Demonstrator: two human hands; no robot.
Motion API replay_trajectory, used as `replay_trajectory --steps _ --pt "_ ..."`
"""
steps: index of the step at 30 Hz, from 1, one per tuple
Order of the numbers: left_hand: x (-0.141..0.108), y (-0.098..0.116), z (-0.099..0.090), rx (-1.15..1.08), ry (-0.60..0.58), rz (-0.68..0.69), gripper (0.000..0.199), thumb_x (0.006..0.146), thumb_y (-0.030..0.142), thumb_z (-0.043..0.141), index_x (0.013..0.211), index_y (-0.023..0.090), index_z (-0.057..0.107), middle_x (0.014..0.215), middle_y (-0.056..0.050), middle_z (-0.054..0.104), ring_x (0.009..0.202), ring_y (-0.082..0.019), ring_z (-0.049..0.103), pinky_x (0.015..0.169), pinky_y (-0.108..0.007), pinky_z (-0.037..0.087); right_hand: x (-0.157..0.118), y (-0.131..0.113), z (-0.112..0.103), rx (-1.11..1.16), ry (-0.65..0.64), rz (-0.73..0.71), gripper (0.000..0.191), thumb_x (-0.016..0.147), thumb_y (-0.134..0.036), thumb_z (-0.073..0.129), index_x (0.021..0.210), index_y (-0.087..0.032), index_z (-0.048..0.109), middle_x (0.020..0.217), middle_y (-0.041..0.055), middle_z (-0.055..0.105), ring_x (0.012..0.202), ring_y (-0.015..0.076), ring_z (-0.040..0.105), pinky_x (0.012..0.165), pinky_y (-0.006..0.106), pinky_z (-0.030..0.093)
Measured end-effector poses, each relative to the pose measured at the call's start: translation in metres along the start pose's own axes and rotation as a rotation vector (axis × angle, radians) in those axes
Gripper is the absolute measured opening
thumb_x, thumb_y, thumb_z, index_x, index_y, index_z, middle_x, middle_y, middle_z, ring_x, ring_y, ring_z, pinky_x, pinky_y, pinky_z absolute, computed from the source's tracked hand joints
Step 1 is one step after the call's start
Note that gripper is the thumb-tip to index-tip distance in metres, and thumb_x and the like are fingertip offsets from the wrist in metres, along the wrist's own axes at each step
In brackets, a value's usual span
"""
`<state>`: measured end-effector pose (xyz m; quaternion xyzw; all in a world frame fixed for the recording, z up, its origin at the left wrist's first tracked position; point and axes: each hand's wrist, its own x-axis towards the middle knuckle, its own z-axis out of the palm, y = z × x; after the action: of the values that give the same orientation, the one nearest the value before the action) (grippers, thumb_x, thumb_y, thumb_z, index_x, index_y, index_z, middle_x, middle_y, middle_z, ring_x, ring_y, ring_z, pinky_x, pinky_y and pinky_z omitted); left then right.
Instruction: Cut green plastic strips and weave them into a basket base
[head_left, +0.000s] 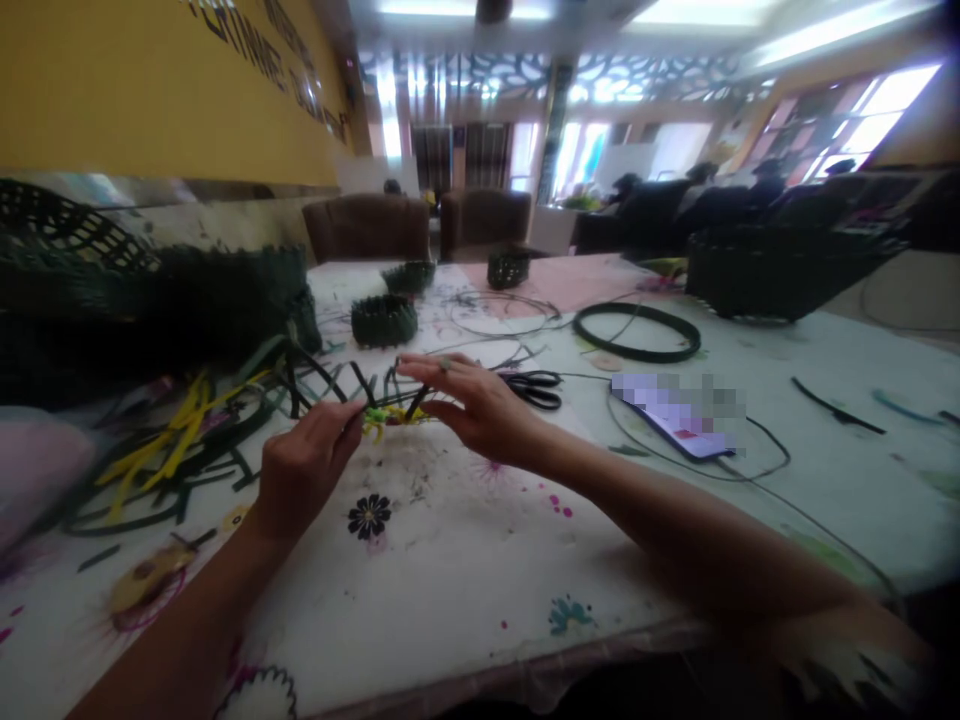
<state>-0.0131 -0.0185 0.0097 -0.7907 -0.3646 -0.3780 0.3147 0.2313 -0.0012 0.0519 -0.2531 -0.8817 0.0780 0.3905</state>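
A small piece of weaving (397, 415) in yellow, light green and dark strips is between my hands, just above the flowered tablecloth. My left hand (309, 455) pinches its left end between thumb and fingers. My right hand (480, 405), with a ring on one finger, reaches over the right end. Its fingers are stretched forward and its thumb lies below, around a dark upright strip (417, 402). More dark strips (364, 383) stick up from the far side of the piece. Blur hides how the strips cross.
Loose yellow and green strips (169, 455) lie at left, near dark woven baskets (232, 300). Black-handled scissors (536, 388) and a phone (671, 415) with a cable lie right. Beyond are a small round basket (384, 320), a coiled strip (637, 350) and a large basket (780, 270).
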Motion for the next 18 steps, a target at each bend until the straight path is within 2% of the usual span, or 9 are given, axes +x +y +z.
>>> replay_trajectory --steps 3,5,7,9,13,15,18 --pt "-0.004 -0.003 0.004 -0.003 -0.018 0.007 0.023 0.089 0.018 0.065 0.111 0.014 0.062 0.094 -0.005 0.073 0.077 -0.014 0.070 0.060 -0.021 0.045 0.001 0.009 -0.003 0.173 0.198 0.035 0.032 0.092 -0.012 0.058 0.123 -0.018 0.066 0.126 0.0100 0.068 0.122 0.0190 0.060 0.106 0.040 0.046" --pt "-0.006 -0.006 0.007 -0.007 -0.027 -0.015 0.022 0.089 0.019 0.064 0.111 0.014 0.063 0.095 -0.005 0.073 0.077 -0.014 0.070 0.062 -0.021 0.046 0.002 0.014 -0.008 0.290 0.338 0.106 0.022 0.092 -0.016 0.059 0.110 -0.019 0.072 0.111 0.0073 0.074 0.108 0.0183 0.067 0.097 0.037 0.053" --pt "-0.009 -0.009 0.009 -0.013 -0.023 -0.036 0.021 0.090 0.020 0.064 0.110 0.013 0.063 0.095 -0.006 0.073 0.079 -0.015 0.071 0.064 -0.021 0.048 0.002 0.019 -0.013 0.325 0.397 0.163 0.016 0.092 -0.019 0.061 0.101 -0.017 0.074 0.094 0.0065 0.077 0.089 0.0178 0.071 0.084 0.035 0.057" --pt "-0.010 -0.010 0.009 -0.014 -0.017 -0.036 0.020 0.090 0.019 0.063 0.109 0.012 0.063 0.095 -0.006 0.073 0.081 -0.015 0.071 0.067 -0.021 0.049 0.002 0.025 -0.014 0.245 0.357 0.164 0.013 0.091 -0.020 0.062 0.094 -0.015 0.075 0.085 0.0065 0.076 0.079 0.0170 0.070 0.076 0.032 0.055" --pt "-0.012 -0.007 0.011 0.011 -0.034 -0.015 0.021 0.090 0.018 0.063 0.111 0.013 0.062 0.098 -0.006 0.074 0.084 -0.015 0.072 0.066 -0.021 0.049 0.000 0.036 -0.002 -0.103 0.129 0.033 0.011 0.091 -0.017 0.064 0.098 -0.014 0.072 0.097 0.0090 0.073 0.091 0.0186 0.064 0.084 0.034 0.048" --pt "-0.012 -0.007 0.012 0.021 -0.033 -0.009 0.023 0.090 0.018 0.063 0.112 0.013 0.061 0.099 -0.006 0.074 0.085 -0.016 0.072 0.068 -0.022 0.050 -0.001 0.041 0.005 -0.251 0.037 0.009 0.009 0.091 -0.017 0.066 0.097 -0.013 0.071 0.091 0.0087 0.072 0.088 0.0190 0.060 0.085 0.035 0.044" --pt "-0.013 -0.006 0.013 0.023 -0.039 -0.007 0.023 0.090 0.019 0.064 0.113 0.015 0.061 0.099 -0.005 0.074 0.084 -0.015 0.072 0.068 -0.022 0.050 -0.001 0.046 0.008 -0.338 -0.003 0.024 0.010 0.092 -0.017 0.064 0.084 -0.013 0.069 0.078 0.0055 0.066 0.076 0.0164 0.054 0.074 0.029 0.040"
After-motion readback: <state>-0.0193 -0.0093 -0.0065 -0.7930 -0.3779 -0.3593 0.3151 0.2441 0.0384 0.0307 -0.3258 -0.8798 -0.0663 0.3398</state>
